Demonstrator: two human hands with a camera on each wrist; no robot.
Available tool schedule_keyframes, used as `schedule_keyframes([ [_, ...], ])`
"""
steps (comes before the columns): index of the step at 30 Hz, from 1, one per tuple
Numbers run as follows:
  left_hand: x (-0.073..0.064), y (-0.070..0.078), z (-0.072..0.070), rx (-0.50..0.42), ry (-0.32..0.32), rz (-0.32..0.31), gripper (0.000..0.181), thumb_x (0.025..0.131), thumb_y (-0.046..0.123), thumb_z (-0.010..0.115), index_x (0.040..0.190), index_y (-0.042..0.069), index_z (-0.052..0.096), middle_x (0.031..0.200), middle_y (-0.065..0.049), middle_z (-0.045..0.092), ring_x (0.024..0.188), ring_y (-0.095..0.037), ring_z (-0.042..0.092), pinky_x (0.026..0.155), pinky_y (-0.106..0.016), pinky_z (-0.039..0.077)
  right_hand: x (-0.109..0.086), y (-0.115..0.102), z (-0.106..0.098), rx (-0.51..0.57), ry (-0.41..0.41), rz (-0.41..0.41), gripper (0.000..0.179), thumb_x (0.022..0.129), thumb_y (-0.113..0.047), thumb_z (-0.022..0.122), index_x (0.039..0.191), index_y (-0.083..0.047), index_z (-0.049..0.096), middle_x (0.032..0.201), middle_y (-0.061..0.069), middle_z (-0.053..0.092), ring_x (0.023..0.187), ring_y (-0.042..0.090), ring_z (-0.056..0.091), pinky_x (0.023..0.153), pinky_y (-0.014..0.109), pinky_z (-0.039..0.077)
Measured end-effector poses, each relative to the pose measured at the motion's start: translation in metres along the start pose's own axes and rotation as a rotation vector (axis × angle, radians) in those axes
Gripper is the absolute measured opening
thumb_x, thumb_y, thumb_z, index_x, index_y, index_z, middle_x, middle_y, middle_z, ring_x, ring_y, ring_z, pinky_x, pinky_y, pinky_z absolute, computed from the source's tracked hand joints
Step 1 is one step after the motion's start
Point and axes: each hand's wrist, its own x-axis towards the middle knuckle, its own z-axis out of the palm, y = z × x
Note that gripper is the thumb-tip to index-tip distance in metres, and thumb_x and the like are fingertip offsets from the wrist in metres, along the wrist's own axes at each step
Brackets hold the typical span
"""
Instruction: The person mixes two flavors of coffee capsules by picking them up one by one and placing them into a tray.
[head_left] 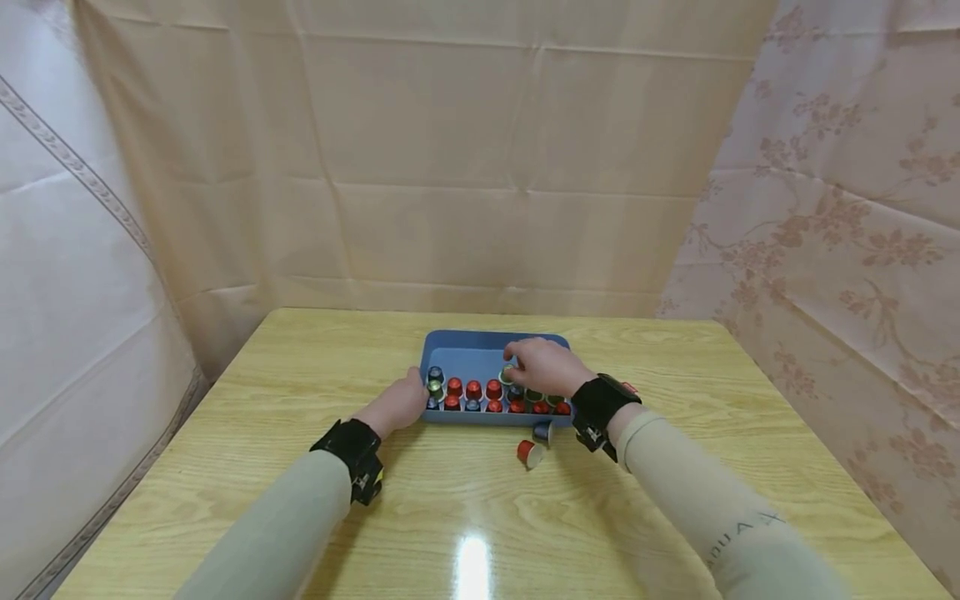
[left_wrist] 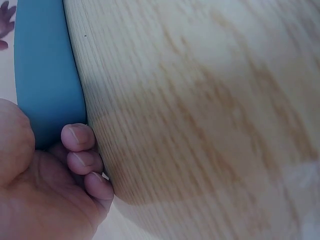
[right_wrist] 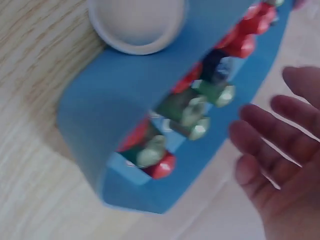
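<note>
A blue rectangular tray (head_left: 480, 418) holds rows of coffee capsules, mostly red (head_left: 473, 389), with some green and dark blue ones. My left hand (head_left: 400, 403) grips the tray's left side; in the left wrist view its fingers (left_wrist: 84, 162) curl against the outer wall. Over the right half of the tray is my right hand (head_left: 551, 367), its fingertips close by a green capsule (head_left: 507, 375). The right wrist view shows these fingers (right_wrist: 265, 147) spread and loosely bent, holding nothing. Part of the capsules on the right is hidden under this hand.
Just in front of the tray, a red capsule (head_left: 529, 453) and a dark blue capsule (head_left: 542, 432) lie on their sides on the wooden table (head_left: 420, 517). A beige cloth (head_left: 450, 167) hangs behind the table, with patterned curtains (head_left: 847, 250) to the sides.
</note>
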Motion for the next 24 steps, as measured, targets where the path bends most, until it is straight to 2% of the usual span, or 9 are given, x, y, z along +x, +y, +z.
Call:
schedule_keyframes([
  [3, 0.0, -0.001, 0.001, 0.021, 0.028, 0.024, 0.04, 0.096, 0.008, 0.041, 0.12, -0.023, 0.032, 0.072, -0.017, 0.055, 0.061, -0.021, 0.053, 0.056, -0.036, 0.043, -0.007, -0.01, -0.011, 0.012, -0.067, -0.023, 0.025, 0.091, -0.028, 0.059, 0.111, -0.014, 0.063, 0.075, -0.009, 0.056, 0.059, 0.007, 0.051, 0.059, 0.03, 0.041],
  [5, 0.0, -0.001, 0.001, 0.023, 0.03, 0.03, 0.039, 0.096, 0.007, 0.041, 0.119, -0.023, 0.032, 0.073, -0.018, 0.055, 0.062, -0.022, 0.053, 0.057, -0.036, 0.044, -0.011, -0.017, -0.017, 0.017, -0.124, -0.023, 0.025, 0.091, -0.03, 0.059, 0.111, -0.015, 0.064, 0.079, -0.009, 0.058, 0.064, 0.006, 0.053, 0.062, 0.03, 0.043],
  [9, -0.001, -0.002, 0.001, 0.018, 0.009, 0.02, 0.041, 0.097, 0.008, 0.039, 0.123, -0.023, 0.03, 0.083, -0.022, 0.059, 0.066, -0.021, 0.056, 0.061, -0.036, 0.046, -0.018, -0.03, -0.026, 0.035, -0.22, -0.023, 0.027, 0.09, -0.032, 0.059, 0.112, -0.015, 0.064, 0.09, -0.007, 0.062, 0.072, 0.006, 0.055, 0.067, 0.03, 0.044],
  [12, -0.001, -0.002, 0.0, 0.0, -0.009, 0.004, 0.043, 0.098, 0.009, 0.038, 0.126, -0.022, 0.028, 0.09, -0.025, 0.06, 0.07, -0.021, 0.057, 0.063, -0.036, 0.047, -0.02, -0.038, -0.03, 0.02, -0.251, -0.062, 0.027, 0.09, -0.031, 0.06, 0.111, -0.015, 0.065, 0.095, -0.005, 0.063, 0.071, 0.006, 0.055, 0.068, 0.03, 0.044],
  [16, -0.002, -0.002, -0.001, -0.008, -0.013, 0.013, 0.043, 0.098, 0.009, 0.038, 0.126, -0.023, 0.027, 0.088, -0.025, 0.059, 0.07, -0.021, 0.057, 0.063, -0.037, 0.047, -0.024, -0.049, -0.031, -0.03, -0.295, -0.109, 0.022, 0.088, -0.03, 0.062, 0.104, -0.016, 0.067, 0.09, -0.008, 0.061, 0.068, 0.007, 0.052, 0.066, 0.029, 0.043],
  [21, 0.0, -0.002, 0.0, -0.009, -0.006, 0.019, 0.04, 0.098, 0.009, 0.038, 0.123, -0.021, 0.03, 0.08, -0.019, 0.058, 0.066, -0.02, 0.055, 0.06, -0.035, 0.045, -0.028, -0.058, -0.03, -0.062, -0.369, -0.081, 0.012, 0.086, -0.031, 0.065, 0.093, -0.021, 0.064, 0.079, -0.01, 0.055, 0.064, 0.008, 0.047, 0.06, 0.028, 0.038],
  [24, 0.0, -0.003, 0.0, -0.008, -0.007, 0.018, 0.04, 0.098, 0.01, 0.038, 0.122, -0.021, 0.03, 0.078, -0.018, 0.057, 0.065, -0.019, 0.054, 0.059, -0.034, 0.045, -0.03, -0.061, -0.027, -0.073, -0.384, -0.077, 0.007, 0.085, -0.027, 0.065, 0.085, -0.021, 0.061, 0.073, -0.008, 0.052, 0.061, 0.008, 0.043, 0.058, 0.028, 0.035],
])
